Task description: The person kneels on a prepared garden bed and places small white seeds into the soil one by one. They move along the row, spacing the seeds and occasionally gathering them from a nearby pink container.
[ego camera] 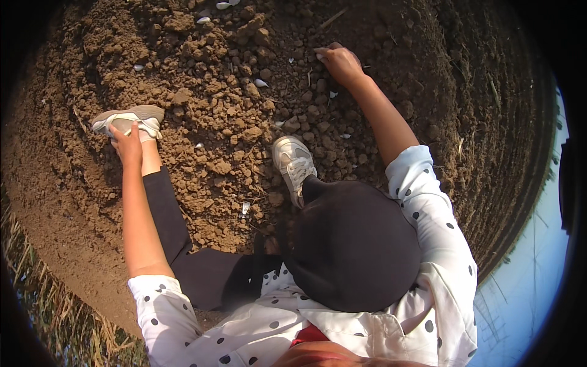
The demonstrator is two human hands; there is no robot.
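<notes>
My right hand (341, 63) is low over the soil at the upper right, its fingertips pinched on a small white garlic clove (319, 56). Against the upper of my left shoe (147, 120) rests my left hand (127, 146), thumb and forefinger spread. Its other fingers and its palm are hidden. Between the hands, pale garlic cloves lie scattered on the clods, among them one clove (260, 83) near the middle and another clove (138, 67) farther left.
Loose brown soil (220, 137) with clods spreads before me. My right shoe (293, 163) stands on it, below a dark rounded knee (353, 243). A white scrap (245, 209) lies nearer me. Dry stalks (69, 316) border the lower left; ridged soil (495, 137) curves along the right.
</notes>
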